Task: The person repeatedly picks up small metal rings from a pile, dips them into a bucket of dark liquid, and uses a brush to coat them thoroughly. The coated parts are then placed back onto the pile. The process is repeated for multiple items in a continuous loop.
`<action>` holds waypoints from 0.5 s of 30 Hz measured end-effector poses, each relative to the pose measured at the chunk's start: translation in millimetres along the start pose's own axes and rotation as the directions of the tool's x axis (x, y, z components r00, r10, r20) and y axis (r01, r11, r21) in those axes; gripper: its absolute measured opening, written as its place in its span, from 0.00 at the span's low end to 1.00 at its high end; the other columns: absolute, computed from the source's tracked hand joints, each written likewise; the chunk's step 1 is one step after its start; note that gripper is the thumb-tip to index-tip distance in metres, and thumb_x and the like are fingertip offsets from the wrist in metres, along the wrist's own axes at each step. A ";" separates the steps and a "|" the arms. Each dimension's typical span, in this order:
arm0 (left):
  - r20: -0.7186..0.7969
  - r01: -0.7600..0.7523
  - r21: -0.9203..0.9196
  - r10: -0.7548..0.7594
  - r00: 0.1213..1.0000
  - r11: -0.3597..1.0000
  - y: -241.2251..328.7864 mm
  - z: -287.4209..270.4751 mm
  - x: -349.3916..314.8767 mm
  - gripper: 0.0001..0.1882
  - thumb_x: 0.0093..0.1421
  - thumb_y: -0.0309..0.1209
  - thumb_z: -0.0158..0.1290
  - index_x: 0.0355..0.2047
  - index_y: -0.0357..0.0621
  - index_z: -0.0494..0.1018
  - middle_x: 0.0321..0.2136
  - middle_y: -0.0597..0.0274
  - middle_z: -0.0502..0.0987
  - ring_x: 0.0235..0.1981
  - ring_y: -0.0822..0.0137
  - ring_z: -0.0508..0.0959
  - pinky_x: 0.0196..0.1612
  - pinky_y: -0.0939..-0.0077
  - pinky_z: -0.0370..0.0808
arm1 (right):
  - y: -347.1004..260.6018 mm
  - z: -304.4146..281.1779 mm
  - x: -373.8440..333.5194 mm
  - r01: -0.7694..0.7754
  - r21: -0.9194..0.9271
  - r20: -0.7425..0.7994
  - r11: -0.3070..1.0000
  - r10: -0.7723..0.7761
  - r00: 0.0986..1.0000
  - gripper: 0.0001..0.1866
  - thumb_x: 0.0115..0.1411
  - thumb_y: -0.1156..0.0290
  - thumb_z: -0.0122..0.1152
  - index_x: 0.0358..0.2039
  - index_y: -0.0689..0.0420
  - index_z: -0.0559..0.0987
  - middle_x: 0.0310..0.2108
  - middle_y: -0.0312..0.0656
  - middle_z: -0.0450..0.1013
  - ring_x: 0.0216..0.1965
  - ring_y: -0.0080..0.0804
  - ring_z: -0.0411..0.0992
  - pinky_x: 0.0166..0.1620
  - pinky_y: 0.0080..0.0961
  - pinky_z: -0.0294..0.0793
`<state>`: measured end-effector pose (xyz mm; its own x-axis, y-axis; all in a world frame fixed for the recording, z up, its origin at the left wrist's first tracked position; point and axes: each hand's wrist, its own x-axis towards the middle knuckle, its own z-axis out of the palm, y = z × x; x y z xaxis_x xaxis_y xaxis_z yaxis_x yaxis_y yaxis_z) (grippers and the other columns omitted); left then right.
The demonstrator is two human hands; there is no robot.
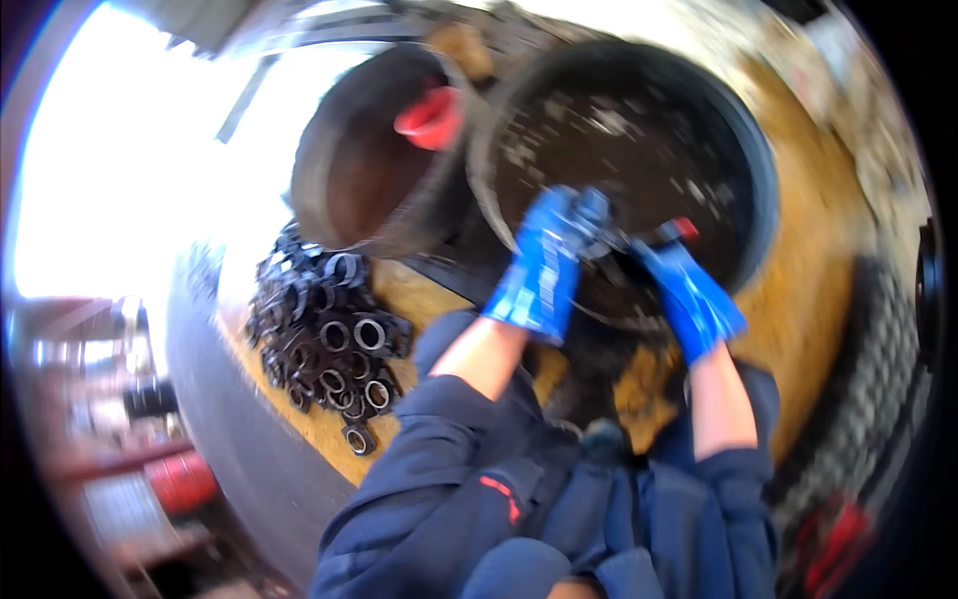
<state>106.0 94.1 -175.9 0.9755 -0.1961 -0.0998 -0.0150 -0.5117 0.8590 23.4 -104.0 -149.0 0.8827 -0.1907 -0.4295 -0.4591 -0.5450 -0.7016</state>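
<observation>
Over the round dark tub (762, 190), the gloved left hand (547, 258) has its grip closed on a dark part (605, 243), blurred, above the near side. The gloved right hand (691, 298) clasps a red-tipped thing (681, 230) just beside it, its kind unclear. Leftward lies a heap of black ringed parts (334, 329), near a second tub (344, 140) with a red vessel (431, 118) inside.

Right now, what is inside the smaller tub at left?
Inside the tub, a red container shows near the right wall. It covers whatever lies behind it; the rest looks brown, too blurred to identify.
</observation>
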 end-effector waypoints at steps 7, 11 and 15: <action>0.122 0.200 0.001 -0.199 0.972 0.980 43.3 -16.3 -16.3 0.24 0.67 0.48 0.58 0.40 0.33 0.80 0.27 0.54 0.81 0.28 0.67 0.77 0.37 0.68 0.75 | 19.6 34.8 23.4 0.492 -0.316 -0.200 0.811 -0.563 0.802 0.11 0.57 0.58 0.67 0.39 0.43 0.81 0.39 0.36 0.81 0.39 0.46 0.80 0.40 0.37 0.79; 0.159 0.184 -0.030 -0.177 0.971 0.983 38.5 -7.3 -13.9 0.26 0.67 0.49 0.59 0.43 0.33 0.80 0.31 0.51 0.83 0.31 0.63 0.80 0.40 0.67 0.75 | 16.6 16.8 22.1 0.710 -0.424 -0.140 0.563 -0.815 0.562 0.13 0.53 0.63 0.67 0.40 0.42 0.77 0.37 0.33 0.79 0.35 0.43 0.80 0.32 0.36 0.78; 0.095 0.165 0.123 -0.177 0.980 0.979 29.0 -4.6 -15.1 0.25 0.67 0.53 0.58 0.37 0.38 0.79 0.24 0.67 0.76 0.26 0.75 0.69 0.33 0.75 0.68 | 18.3 30.5 19.9 0.435 -0.459 -0.163 0.774 -0.555 0.816 0.12 0.54 0.60 0.66 0.39 0.42 0.78 0.39 0.32 0.80 0.40 0.41 0.81 0.39 0.41 0.79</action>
<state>91.8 86.0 -147.2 0.9373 -0.1810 -0.2980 0.1196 -0.6359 0.7624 29.5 -92.9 -187.8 0.9912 0.0142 0.1320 0.0750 -0.8800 -0.4690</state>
